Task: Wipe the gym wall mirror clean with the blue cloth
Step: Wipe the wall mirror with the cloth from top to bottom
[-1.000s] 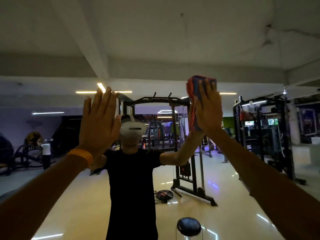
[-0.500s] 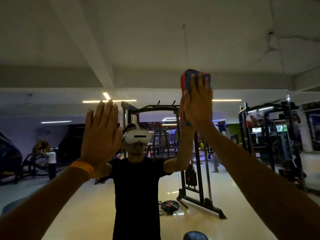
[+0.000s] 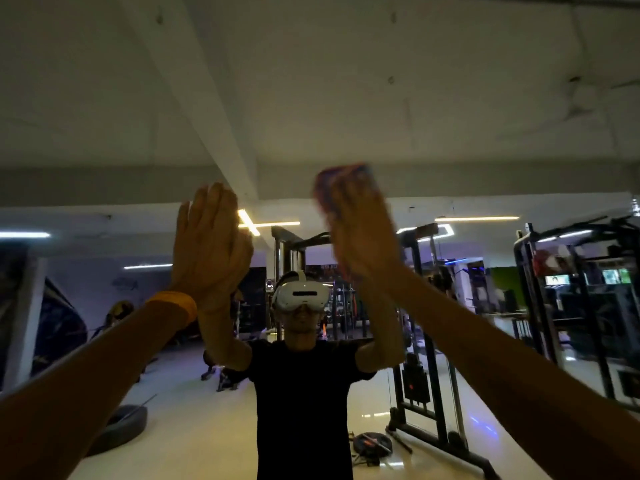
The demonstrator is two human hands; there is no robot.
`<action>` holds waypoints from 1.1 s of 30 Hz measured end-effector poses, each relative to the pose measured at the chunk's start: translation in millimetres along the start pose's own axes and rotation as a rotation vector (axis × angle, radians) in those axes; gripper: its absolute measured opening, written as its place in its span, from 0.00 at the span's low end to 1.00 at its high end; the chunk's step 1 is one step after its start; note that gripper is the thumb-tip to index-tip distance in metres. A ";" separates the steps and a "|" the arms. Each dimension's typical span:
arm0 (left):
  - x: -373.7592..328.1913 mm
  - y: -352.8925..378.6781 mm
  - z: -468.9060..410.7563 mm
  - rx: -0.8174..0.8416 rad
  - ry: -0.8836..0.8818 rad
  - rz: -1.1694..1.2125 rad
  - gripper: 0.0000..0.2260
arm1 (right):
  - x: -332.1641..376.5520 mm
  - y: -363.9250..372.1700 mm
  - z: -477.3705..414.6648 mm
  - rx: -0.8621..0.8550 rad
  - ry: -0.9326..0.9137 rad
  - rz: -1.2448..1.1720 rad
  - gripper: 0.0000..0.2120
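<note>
The wall mirror (image 3: 346, 98) fills the view and reflects the gym and a person in a black shirt. My right hand (image 3: 363, 233) presses the blue cloth (image 3: 343, 174) flat against the glass with straight fingers; the cloth shows blurred above my fingertips, with an orange edge. My left hand (image 3: 211, 247) lies flat on the mirror with straight fingers, an orange band at its wrist, and holds nothing. The two hands sit close together at head height.
Reflected in the glass are a black cable machine (image 3: 426, 341), a rack of gym gear (image 3: 581, 306) on the right, a tyre (image 3: 117, 427) on the floor at the left and a weight plate (image 3: 372, 445) near the machine's base.
My right hand with the cloth has moved left and slightly up along the glass, closer to my left hand. The view has tilted upward, showing more ceiling.
</note>
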State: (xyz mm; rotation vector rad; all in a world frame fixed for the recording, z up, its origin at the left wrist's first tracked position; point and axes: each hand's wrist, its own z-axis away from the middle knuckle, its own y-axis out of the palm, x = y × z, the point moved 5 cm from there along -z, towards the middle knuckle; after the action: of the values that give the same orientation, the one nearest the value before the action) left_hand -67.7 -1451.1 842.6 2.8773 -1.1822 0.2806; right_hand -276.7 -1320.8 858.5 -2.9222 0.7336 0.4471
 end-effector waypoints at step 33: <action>83.6 -9.4 90.9 0.021 -0.034 0.151 0.30 | 53.2 -2.8 -23.9 -0.085 -0.170 -0.090 0.24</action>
State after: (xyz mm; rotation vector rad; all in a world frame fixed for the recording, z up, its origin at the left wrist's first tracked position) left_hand 11.5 -1510.3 768.1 2.8247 -1.4139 0.2492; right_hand -224.4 -1346.0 865.2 -2.9321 0.5725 0.7225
